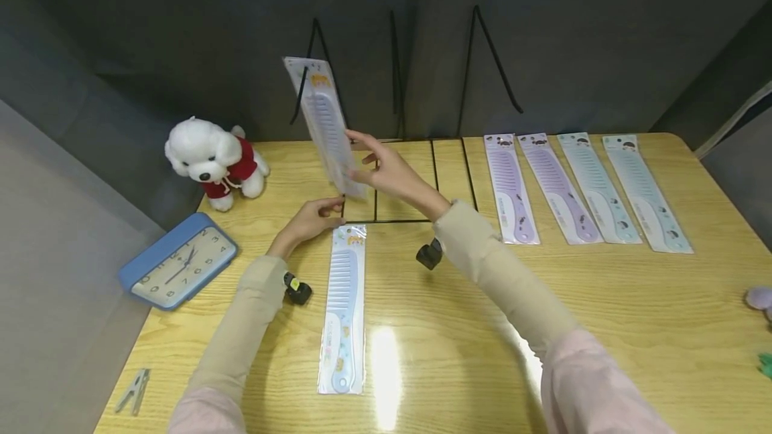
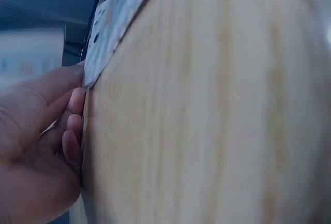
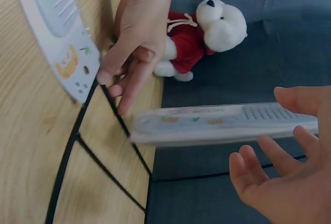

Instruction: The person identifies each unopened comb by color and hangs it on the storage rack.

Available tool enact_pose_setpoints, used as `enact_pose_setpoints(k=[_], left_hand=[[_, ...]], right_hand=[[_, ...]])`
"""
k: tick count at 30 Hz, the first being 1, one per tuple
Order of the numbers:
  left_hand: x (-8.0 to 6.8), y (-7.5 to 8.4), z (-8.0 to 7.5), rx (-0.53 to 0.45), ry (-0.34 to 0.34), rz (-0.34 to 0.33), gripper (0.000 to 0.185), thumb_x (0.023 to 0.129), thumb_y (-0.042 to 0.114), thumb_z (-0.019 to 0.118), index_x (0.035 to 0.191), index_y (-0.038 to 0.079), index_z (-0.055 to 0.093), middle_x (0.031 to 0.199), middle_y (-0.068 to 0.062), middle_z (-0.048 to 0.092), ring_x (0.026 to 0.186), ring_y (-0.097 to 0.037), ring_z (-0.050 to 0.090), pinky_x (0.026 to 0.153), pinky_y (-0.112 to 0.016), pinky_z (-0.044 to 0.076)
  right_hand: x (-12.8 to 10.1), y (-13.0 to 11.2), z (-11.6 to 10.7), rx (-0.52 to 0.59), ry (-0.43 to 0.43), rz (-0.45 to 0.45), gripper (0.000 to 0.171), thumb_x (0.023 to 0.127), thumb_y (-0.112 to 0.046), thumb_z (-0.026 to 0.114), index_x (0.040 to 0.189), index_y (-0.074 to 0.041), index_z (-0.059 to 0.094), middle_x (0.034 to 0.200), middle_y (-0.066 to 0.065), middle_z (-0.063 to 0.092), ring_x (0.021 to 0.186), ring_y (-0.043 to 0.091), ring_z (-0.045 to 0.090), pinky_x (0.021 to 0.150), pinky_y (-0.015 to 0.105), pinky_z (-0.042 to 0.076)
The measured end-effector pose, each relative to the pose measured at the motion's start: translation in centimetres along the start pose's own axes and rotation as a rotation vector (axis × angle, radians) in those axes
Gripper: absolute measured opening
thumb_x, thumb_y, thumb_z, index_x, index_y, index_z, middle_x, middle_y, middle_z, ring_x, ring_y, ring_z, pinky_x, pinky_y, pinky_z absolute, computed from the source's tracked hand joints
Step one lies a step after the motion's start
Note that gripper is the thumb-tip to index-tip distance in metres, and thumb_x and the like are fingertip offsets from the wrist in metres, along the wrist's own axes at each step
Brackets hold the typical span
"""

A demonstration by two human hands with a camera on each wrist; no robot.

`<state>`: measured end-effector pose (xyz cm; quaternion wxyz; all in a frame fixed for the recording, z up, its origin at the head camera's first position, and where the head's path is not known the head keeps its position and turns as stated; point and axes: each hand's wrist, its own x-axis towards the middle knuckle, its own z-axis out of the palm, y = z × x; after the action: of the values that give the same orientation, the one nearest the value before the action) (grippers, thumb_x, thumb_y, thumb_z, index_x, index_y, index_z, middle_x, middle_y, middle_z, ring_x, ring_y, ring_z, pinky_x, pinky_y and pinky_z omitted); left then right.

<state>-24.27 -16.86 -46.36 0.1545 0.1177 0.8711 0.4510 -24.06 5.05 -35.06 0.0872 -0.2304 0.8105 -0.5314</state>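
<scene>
A black wire rack (image 1: 399, 222) stands at the table's back, its upper arms against the dark curtain. On its left arm hangs a blue comb in a clear pack (image 1: 328, 119), tilted and blurred. My right hand (image 1: 392, 169) pinches that pack's lower part by its edge, thumb on one face and fingers behind, as the right wrist view shows. My left hand (image 1: 310, 223) rests at the rack's front left corner, index finger (image 3: 133, 87) stretched out and thumb beside the wire. Just in front of it lies another packed blue comb (image 1: 342, 313), flat on the table.
Two purple packed combs (image 1: 511, 186) and two green packed combs (image 1: 600, 186) lie in a row at right. A white plush dog (image 1: 202, 153), a blue clock (image 1: 181, 263) and a clip (image 1: 134, 390) are at left. Purple and green objects (image 1: 760, 299) show at the right edge.
</scene>
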Motion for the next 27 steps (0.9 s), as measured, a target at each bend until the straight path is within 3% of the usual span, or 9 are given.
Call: enact_pose_setpoints(k=[7, 14, 16, 18, 21, 23, 27], left_hand=[[-0.1, 0.1, 0.1, 0.0, -0.009, -0.029, 0.052, 0.089, 0.012, 0.066, 0.137, 0.001, 0.049, 0.121, -0.017, 0.058, 0.105, -0.026, 0.05, 0.091, -0.038, 0.04], [-0.1, 0.0, 0.3, 0.0, -0.01, -0.006, 0.052, 0.089, 0.013, 0.066, 0.137, 0.001, 0.049, 0.122, -0.018, 0.058, 0.105, -0.026, 0.05, 0.092, -0.039, 0.04], [-0.1, 0.0, 0.2, 0.001, -0.005, -0.001, 0.052, 0.089, 0.012, 0.066, 0.137, 0.001, 0.049, 0.122, -0.018, 0.058, 0.106, -0.027, 0.049, 0.092, -0.039, 0.039], [-0.1, -0.1, 0.2, -0.004, 0.005, 0.002, 0.052, 0.089, 0.011, 0.067, 0.136, 0.001, 0.05, 0.121, -0.018, 0.059, 0.105, -0.027, 0.049, 0.092, -0.039, 0.039], [0.0, -0.3, 0.1, -0.004, 0.016, 0.011, 0.051, 0.088, 0.01, 0.067, 0.135, 0.0, 0.051, 0.12, -0.019, 0.059, 0.102, -0.027, 0.05, 0.09, -0.038, 0.04], [0.0, -0.3, 0.0, -0.002, 0.017, 0.01, 0.051, 0.088, 0.011, 0.067, 0.135, 0.001, 0.051, 0.12, -0.018, 0.059, 0.102, -0.027, 0.05, 0.089, -0.037, 0.04], [0.1, -0.2, 0.0, 0.006, 0.012, -0.006, 0.052, 0.088, 0.014, 0.068, 0.136, 0.003, 0.051, 0.121, -0.016, 0.059, 0.101, -0.025, 0.049, 0.088, -0.036, 0.04]], right_hand=[[-2.0, 1.5, 0.6, -0.087, -0.051, 0.049, 0.056, 0.092, -0.018, 0.062, 0.144, -0.018, 0.042, 0.133, 0.011, 0.051, 0.107, 0.025, 0.05, 0.084, 0.039, 0.047], [-6.4, 3.4, 3.0, -0.145, -0.258, 0.117, 0.054, 0.092, -0.019, 0.063, 0.141, -0.009, 0.044, 0.132, 0.021, 0.05, 0.106, 0.03, 0.056, 0.085, 0.04, 0.049], [-7.6, 4.0, 3.7, -0.163, -0.314, 0.117, 0.053, 0.092, -0.017, 0.063, 0.14, -0.006, 0.045, 0.117, 0.025, 0.056, 0.092, 0.03, 0.058, 0.08, 0.04, 0.049], [-8.5, 4.5, 4.3, -0.207, -0.349, 0.117, 0.051, 0.092, -0.019, 0.063, 0.139, -0.007, 0.047, 0.113, 0.022, 0.057, 0.092, 0.027, 0.055, 0.081, 0.04, 0.047], [-9.4, 4.8, 5.2, -0.257, -0.382, 0.108, 0.049, 0.091, -0.021, 0.064, 0.137, -0.009, 0.05, 0.114, 0.02, 0.055, 0.099, 0.029, 0.05, 0.087, 0.045, 0.043], [-9.6, 4.9, 5.8, -0.288, -0.389, 0.111, 0.048, 0.091, -0.024, 0.065, 0.136, -0.013, 0.052, 0.13, 0.017, 0.048, 0.117, 0.029, 0.042, 0.097, 0.048, 0.036], [-9.8, 4.7, 6.6, -0.326, -0.404, 0.115, 0.049, 0.091, -0.03, 0.064, 0.136, -0.017, 0.052, 0.139, 0.02, 0.039, 0.122, 0.034, 0.033, 0.099, 0.052, 0.032]])
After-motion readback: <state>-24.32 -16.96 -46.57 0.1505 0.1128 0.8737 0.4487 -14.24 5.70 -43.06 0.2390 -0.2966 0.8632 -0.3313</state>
